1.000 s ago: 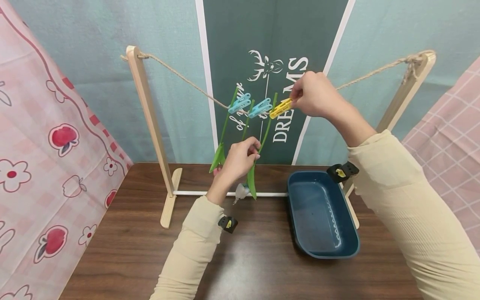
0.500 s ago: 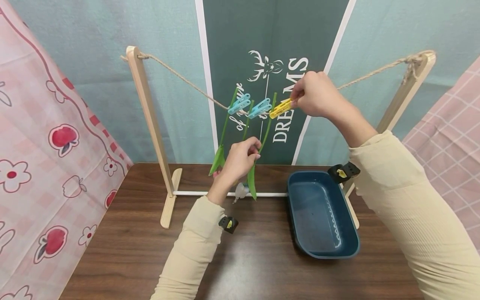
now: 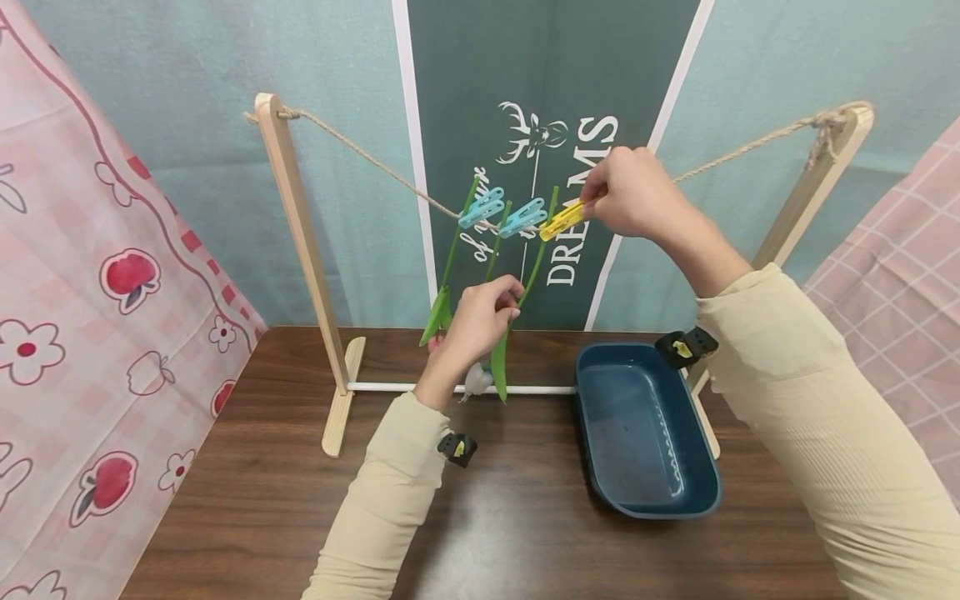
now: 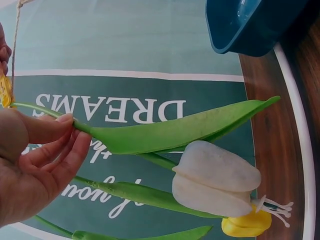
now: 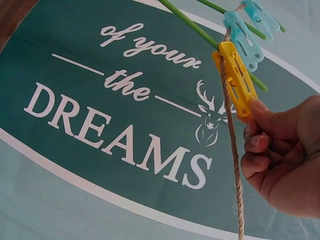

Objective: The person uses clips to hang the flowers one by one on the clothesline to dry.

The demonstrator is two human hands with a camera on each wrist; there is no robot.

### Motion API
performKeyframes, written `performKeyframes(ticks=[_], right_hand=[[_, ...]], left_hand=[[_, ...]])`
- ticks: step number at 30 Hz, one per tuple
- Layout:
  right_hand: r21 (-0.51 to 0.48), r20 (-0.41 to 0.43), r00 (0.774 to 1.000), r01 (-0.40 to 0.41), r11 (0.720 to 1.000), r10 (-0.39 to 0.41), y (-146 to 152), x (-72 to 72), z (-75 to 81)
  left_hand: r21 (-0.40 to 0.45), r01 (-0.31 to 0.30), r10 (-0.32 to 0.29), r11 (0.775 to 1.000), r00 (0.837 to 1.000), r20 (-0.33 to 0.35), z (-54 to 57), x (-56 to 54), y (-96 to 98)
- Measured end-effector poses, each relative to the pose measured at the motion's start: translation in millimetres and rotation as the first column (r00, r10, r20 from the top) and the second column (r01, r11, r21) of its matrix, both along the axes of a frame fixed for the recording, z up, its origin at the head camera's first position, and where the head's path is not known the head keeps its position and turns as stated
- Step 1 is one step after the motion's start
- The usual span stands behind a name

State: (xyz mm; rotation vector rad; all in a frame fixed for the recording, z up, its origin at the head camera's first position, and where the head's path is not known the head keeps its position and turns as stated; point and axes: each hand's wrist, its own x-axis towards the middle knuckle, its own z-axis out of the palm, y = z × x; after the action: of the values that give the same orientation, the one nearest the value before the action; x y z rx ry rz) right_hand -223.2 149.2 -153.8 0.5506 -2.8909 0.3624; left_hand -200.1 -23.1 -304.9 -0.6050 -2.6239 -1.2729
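My left hand (image 3: 480, 321) pinches the green stem of a white artificial tulip (image 4: 215, 175) between thumb and fingers, just above its leaf. The tulip hangs head down. At the upper end of that stem, my right hand (image 3: 630, 192) holds a yellow clothespin (image 5: 235, 80) by its handle end, at the rope (image 3: 367, 158). Two light blue clothespins, one at the left (image 3: 482, 208) and one in the middle (image 3: 522, 218), hold other stems on the rope. A yellow bloom (image 4: 245, 224) shows behind the white one. A pink bloom (image 3: 435, 342) is mostly hidden by my left hand.
Wooden posts at left (image 3: 300, 242) and right (image 3: 813, 183) carry the sagging rope, joined below by a white rod (image 3: 536, 389). A dark blue basin (image 3: 648, 433) stands on the brown table (image 3: 525, 517) at right. A printed cloth (image 3: 352, 75) hangs behind.
The white tulip's bloom and leaf have swung slightly to the left. Both hands keep their hold at nearly the same spots.
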Motion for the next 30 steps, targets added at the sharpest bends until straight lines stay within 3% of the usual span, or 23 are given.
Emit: performKeyframes(ticks=[15, 30], right_hand=[[-0.037, 0.059, 0.998, 0.008, 0.999, -0.006, 2.3, 0.2, 0.5], [-0.098, 0.126, 0.992, 0.034, 0.995, -0.022, 4.4, -1.0, 2.7]], left_hand=[[0.012, -0.039, 0.039, 0.999, 0.998, 0.048, -1.3, -1.8, 3.1], [0.013, -0.043, 0.043, 0.999, 0.999, 0.03, -3.7, -4.5, 5.0]])
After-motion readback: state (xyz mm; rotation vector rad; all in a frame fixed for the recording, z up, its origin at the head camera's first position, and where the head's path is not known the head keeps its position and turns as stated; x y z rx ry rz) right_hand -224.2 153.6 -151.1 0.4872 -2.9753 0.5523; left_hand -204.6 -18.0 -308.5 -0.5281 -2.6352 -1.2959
